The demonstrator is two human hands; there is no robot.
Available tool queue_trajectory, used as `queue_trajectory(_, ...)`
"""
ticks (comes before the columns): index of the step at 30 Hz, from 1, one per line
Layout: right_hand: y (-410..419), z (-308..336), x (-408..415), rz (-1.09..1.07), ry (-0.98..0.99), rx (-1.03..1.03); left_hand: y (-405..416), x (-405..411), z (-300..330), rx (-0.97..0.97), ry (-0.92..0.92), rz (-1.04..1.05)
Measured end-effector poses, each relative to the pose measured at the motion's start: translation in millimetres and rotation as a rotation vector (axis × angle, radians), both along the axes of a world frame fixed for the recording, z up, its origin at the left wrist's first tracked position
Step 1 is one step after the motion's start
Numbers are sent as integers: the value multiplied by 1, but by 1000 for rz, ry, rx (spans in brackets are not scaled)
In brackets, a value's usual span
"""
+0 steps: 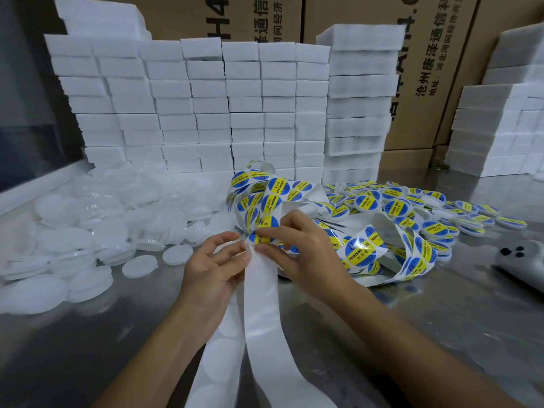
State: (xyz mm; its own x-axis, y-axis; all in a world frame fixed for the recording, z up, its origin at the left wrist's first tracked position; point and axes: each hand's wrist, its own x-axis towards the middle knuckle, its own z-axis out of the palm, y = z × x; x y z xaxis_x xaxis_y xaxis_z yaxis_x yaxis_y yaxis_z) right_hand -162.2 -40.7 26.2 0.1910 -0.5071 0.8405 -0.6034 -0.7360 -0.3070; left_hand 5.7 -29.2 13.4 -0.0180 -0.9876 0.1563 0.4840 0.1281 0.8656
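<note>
A long white backing strip with round blue-and-yellow stickers runs from a tangled heap toward me over the metal table. My left hand pinches the strip's edge just below one sticker. My right hand pinches that sticker with thumb and forefinger at its top edge. The part of the strip near me carries only bare round outlines.
Plain white round lids lie heaped at the left. Lids with stickers on them are piled at the right. White foam blocks are stacked along the back before cardboard boxes. A grey device lies at the right edge.
</note>
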Motion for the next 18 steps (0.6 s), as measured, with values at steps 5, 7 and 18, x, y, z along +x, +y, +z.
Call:
queue_trajectory(5,-1,6,-4,-69,141,-214,2,0,6,12,80,-50)
queue_trajectory(7,-1,7,-4,-67,185,-251,3,1,7,-14,96,-73)
queue_trajectory(18,0,2,-1,16,-58,-155,3,0,3,-11,-83,50)
